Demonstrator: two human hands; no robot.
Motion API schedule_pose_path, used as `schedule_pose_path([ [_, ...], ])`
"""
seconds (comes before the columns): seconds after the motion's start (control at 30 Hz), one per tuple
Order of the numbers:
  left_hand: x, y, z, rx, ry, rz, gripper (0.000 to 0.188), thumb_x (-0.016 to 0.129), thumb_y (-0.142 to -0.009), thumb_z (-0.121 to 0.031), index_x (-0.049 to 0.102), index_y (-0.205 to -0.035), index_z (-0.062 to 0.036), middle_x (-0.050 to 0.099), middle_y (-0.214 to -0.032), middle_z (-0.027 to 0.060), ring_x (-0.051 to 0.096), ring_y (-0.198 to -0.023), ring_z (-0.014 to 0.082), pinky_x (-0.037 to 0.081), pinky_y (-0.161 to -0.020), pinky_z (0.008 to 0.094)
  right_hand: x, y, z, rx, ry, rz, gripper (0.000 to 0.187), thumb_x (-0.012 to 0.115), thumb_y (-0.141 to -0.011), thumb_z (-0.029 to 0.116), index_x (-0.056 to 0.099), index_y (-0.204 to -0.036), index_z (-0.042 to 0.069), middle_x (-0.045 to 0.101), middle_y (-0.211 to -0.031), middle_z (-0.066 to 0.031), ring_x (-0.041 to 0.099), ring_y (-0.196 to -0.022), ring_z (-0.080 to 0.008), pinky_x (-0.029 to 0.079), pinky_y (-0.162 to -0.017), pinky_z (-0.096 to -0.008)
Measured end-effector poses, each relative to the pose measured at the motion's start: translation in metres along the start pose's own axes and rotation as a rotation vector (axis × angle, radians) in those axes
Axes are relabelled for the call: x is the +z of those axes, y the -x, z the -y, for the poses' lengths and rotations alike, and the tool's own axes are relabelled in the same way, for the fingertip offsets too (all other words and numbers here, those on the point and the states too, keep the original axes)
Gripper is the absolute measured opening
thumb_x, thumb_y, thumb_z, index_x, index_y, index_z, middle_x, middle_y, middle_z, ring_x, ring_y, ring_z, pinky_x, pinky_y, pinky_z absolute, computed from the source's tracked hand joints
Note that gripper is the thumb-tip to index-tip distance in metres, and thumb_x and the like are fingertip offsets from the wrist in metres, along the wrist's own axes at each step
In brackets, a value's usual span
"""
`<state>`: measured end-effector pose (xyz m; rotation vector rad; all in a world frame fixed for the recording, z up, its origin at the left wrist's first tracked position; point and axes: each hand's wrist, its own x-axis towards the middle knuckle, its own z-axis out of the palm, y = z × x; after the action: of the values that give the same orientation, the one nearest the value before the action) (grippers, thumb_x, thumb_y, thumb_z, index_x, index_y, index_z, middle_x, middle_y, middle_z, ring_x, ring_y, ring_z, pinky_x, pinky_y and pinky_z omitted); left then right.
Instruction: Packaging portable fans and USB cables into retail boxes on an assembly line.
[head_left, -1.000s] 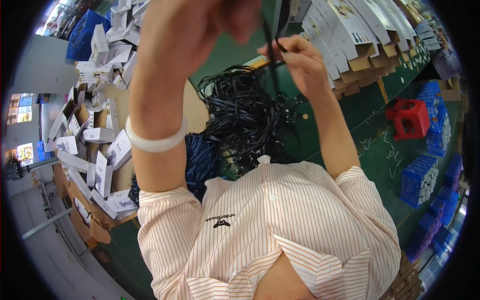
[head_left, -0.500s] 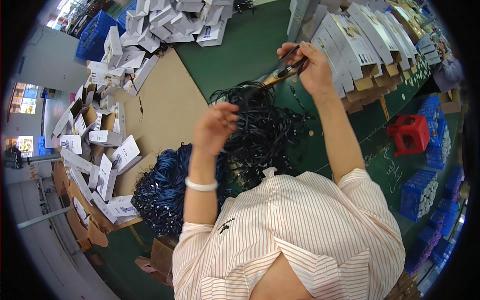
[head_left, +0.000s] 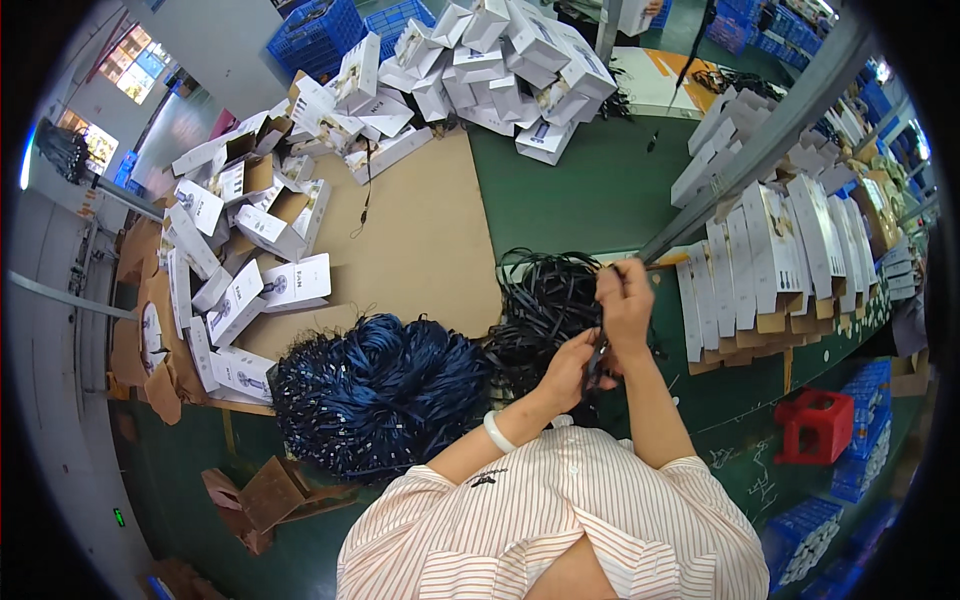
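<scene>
Both my hands are close together in front of my chest, over the right edge of a tangled pile of black lanyards [head_left: 540, 300]. My left hand [head_left: 568, 372], with a white bangle on its wrist, is closed around a black lanyard [head_left: 600, 362]. Just above it, my right hand [head_left: 627, 305] has its fingers bent and pinched on the same dark strap; part of the strap is hidden by the fingers. To the left of the black pile lies a big bundle of dark blue lanyards [head_left: 390, 390] with small shiny clips at its left side.
Brown cardboard [head_left: 420, 220] covers the left of the green table [head_left: 550, 200]. White boxes [head_left: 500, 70] are heaped at the back, and open ones [head_left: 290, 280] lie left. A row of boxes [head_left: 770, 250] stands right, beside a metal post [head_left: 760, 150]. A red stool [head_left: 815, 425] is lower right.
My hands, apart before with the right one raised and stretching a lanyard, have come together near my chest. The view has shifted, showing more of the back of the table.
</scene>
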<state>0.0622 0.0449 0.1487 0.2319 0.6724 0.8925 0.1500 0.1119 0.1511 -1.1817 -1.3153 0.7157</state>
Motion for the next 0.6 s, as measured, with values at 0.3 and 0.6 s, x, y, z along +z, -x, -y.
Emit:
schedule_pose_path([
  [0.3,-0.07,-0.021,-0.007,-0.105,0.224,-0.198,0.02,0.043,-0.085,-0.021,0.057,-0.086,-0.0063,0.059,-0.078,0.0078,0.055,-0.067,0.0213,0.044,-0.058,0.0326,0.002,0.034,-0.015,-0.298,0.44,0.744,0.027,0.062,-0.073,0.021,0.052,-0.091,0.002,0.054,-0.082,-0.0138,0.055,-0.072,-0.0317,0.044,-0.063,-0.0396],
  [0.6,-0.089,-0.03,-0.019,-0.078,0.136,0.025,0.036,0.051,-0.085,-0.03,0.049,-0.111,-0.0058,0.059,-0.097,0.0083,0.057,-0.087,0.0221,0.046,-0.074,0.0342,-0.006,0.033,-0.047,-0.141,0.351,0.468,0.019,0.045,-0.073,-0.003,0.053,-0.089,0.0,0.057,-0.08,-0.0174,0.059,-0.072,-0.0339,0.048,-0.06,-0.0369],
])
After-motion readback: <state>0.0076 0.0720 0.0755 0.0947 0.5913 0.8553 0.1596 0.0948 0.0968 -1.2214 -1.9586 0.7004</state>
